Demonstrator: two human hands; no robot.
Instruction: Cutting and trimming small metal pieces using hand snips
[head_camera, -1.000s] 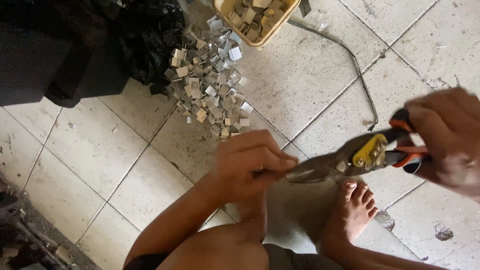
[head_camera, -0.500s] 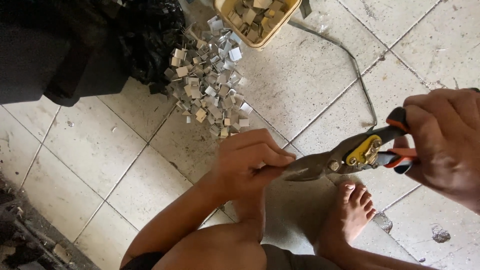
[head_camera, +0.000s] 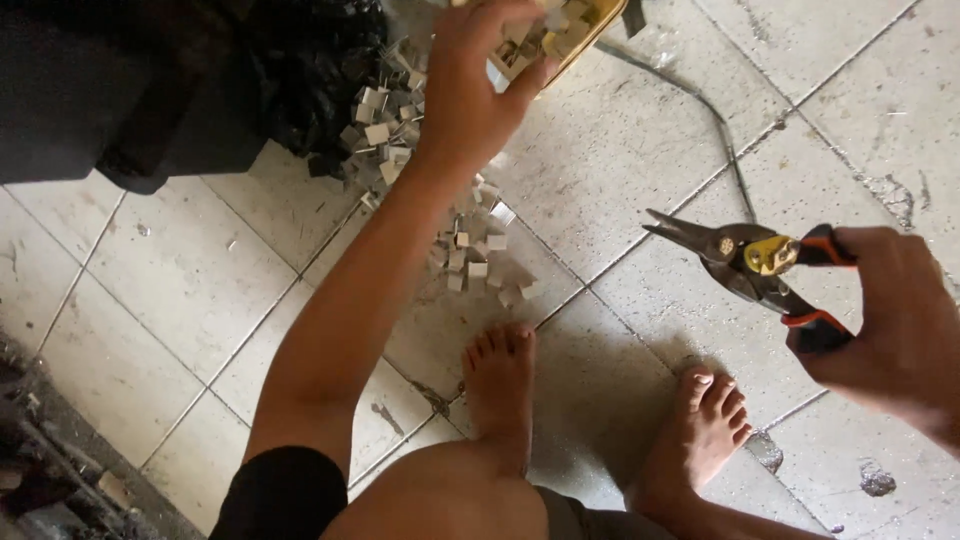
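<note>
My right hand (head_camera: 895, 320) grips the red-and-black handles of a pair of metal snips (head_camera: 740, 260) at the right, blades pointing left and slightly apart, nothing between them. My left hand (head_camera: 475, 75) is stretched far forward, over a pile of small cut metal pieces (head_camera: 440, 170) and the edge of a yellow tray (head_camera: 590, 30) that holds more pieces. Its fingers are curled; whether it holds a piece is hidden. My two bare feet (head_camera: 500, 385) rest on the tiled floor (head_camera: 170, 300) below.
A black bag (head_camera: 300, 70) and a dark box (head_camera: 90, 90) sit at the top left beside the pile. A thin bent wire (head_camera: 715, 120) lies on the tiles at the top right. Dark clutter fills the bottom left corner.
My left hand has left the snips' blades and reached up to the tray and pile. The snips, in my right hand, have come away with their blades apart.
</note>
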